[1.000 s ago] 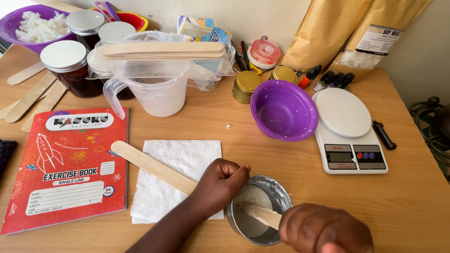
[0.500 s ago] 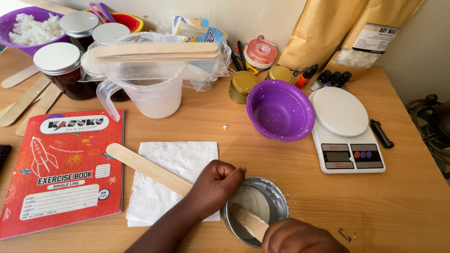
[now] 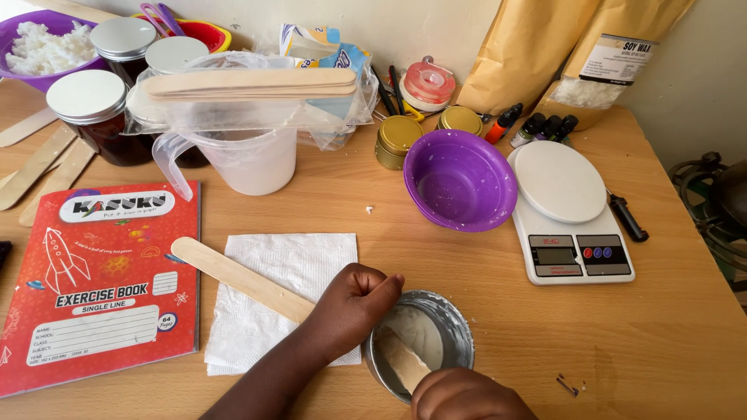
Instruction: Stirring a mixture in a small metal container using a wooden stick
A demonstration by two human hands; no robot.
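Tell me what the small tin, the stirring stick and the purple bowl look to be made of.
Small tin: metal by its look, a dull silvery rim smeared with white residue. Stirring stick, gripped by the left hand: pale unfinished wood, flat with a rounded end. Purple bowl: likely plastic, glossy and evenly coloured, flecked white inside. Right hand is at the tin's near edge.

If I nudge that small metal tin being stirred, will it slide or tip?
The small metal tin would probably slide, not tip: it looks low and wide on the smooth wooden table. It seems light and only partly filled with white wax. The left hand at its rim likely steadies it.
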